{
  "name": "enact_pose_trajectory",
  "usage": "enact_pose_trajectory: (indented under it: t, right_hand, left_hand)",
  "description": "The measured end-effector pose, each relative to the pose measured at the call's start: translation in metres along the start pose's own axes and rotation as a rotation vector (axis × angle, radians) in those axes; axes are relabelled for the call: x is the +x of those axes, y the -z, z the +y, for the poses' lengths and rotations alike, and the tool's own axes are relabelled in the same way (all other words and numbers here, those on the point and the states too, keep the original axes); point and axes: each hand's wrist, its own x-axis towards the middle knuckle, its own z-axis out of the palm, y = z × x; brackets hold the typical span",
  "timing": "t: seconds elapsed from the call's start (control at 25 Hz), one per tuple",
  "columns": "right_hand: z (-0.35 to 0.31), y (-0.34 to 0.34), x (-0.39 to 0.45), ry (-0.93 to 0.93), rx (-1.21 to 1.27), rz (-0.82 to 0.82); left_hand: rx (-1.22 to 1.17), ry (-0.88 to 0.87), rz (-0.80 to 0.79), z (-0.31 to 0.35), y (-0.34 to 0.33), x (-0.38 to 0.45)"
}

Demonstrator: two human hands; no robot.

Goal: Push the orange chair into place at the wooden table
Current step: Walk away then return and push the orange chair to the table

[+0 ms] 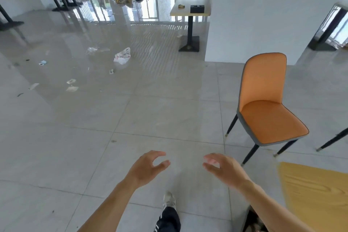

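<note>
So we're at the approach step, nothing grabbed yet. Both the left hand [148, 165] and right hand [220, 165] float out front with fingers loosely curled, holding nothing. The orange chair [267, 103] stands ahead and to the right of the right hand, well apart from it, seat facing the wooden table [316, 194], whose corner is just right of that hand. Next move, I reckon: step over, grip the backrest, and shove it toward the table.
</note>
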Motion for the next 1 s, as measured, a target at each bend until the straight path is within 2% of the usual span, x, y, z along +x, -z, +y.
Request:
enact_pose_trajectory:
  t: [0.24,0.48,0.72,1.0]
  right_hand:
    - [0.000,0.066,0.136,-0.127,-0.009,0.089]
    - [0.032,0.118,0.236,-0.249,0.040,0.143]
    - [0.096,0.188,0.361,-0.275,0.135,0.238]
    - [0.164,0.308,0.498,-0.310,0.164,0.276]
  left_hand:
    - [0.027,-0.045,-0.082,0.003,0.060,0.177]
    - [0.044,-0.115,-0.197,0.039,0.078,0.337]
    - [0.167,-0.213,-0.282,0.097,0.075,0.512]
    - [0.208,-0.244,-0.307,0.184,0.081,0.686]
